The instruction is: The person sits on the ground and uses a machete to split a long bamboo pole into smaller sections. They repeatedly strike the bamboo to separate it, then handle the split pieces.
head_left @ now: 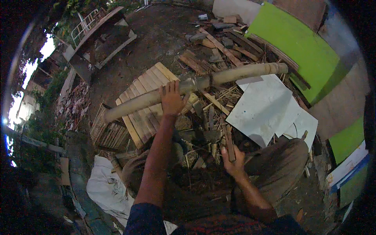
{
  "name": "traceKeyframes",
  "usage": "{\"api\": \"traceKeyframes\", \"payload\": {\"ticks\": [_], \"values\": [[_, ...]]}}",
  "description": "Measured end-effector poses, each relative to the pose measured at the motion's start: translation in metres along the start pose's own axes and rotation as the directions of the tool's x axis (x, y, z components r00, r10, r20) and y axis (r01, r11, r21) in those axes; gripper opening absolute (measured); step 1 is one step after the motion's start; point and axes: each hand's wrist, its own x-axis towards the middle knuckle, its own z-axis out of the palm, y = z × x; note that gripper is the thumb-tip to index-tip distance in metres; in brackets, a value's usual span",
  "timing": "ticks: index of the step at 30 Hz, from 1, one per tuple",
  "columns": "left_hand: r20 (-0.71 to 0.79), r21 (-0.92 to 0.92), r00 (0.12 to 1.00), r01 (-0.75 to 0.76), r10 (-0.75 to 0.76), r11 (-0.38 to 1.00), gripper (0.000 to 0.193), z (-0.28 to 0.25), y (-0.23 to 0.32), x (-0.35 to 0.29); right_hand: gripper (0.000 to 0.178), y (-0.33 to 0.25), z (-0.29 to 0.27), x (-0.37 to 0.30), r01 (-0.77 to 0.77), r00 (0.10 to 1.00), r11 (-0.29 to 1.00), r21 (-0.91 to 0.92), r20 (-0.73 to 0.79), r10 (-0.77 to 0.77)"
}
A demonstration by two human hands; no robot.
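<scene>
A thick pale bamboo pole (139, 102) lies slantwise across the middle, its right end farther off than its left. On top of it rests my left hand (172, 98), palm down, with fingers stretched out flat and the thumb apart. My right hand (234, 160) is closed around the near end of a long, flat brown tool that looks like a machete (228, 138). The tool points away from me, on the near side of the pole and apart from it. Beneath the pole's left part are slatted pale wooden panels (150, 81).
Split wood and scraps (219, 47) are heaped beyond the pole. White sheets (260, 109) lie at right, with green boards (291, 43) behind. A bamboo slat rack (107, 131) and a white sack (103, 184) are at left. A wooden bench (98, 31) stands far left.
</scene>
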Motion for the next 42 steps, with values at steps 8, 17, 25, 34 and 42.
{"api": "traceKeyframes", "payload": {"ticks": [8, 17, 25, 34, 42], "values": [[0.331, -0.032, 0.913, 0.263, -0.238, 0.964, 0.045, 0.033, -0.016, 0.030, 0.023, 0.002, 0.005, 0.004, 0.075, 0.997, 0.997, -0.008, -0.004, -0.075], [0.491, -0.004, 0.793, 0.416, -0.361, 0.909, 0.057, 0.026, -0.025, 0.043, 0.017, -0.007, 0.007, 0.004, 0.165, 0.986, 0.986, -0.011, -0.016, -0.165], [0.417, -0.059, 0.805, 0.488, -0.423, 0.871, 0.057, -0.023, -0.011, 0.002, 0.019, -0.027, 0.002, -0.003, 0.154, 0.988, 0.984, 0.085, -0.002, -0.154], [0.181, -0.257, 0.950, 0.294, -0.253, 0.921, 0.051, -0.015, -0.021, 0.012, 0.021, -0.021, 0.014, 0.010, 0.074, 0.996, 0.995, 0.069, 0.034, -0.077], [0.359, -0.006, 0.803, 0.512, -0.476, 0.859, 0.050, 0.000, -0.034, 0.022, 0.019, -0.037, 0.029, 0.019, 0.058, 0.996, 0.993, 0.102, 0.069, -0.065]]}}
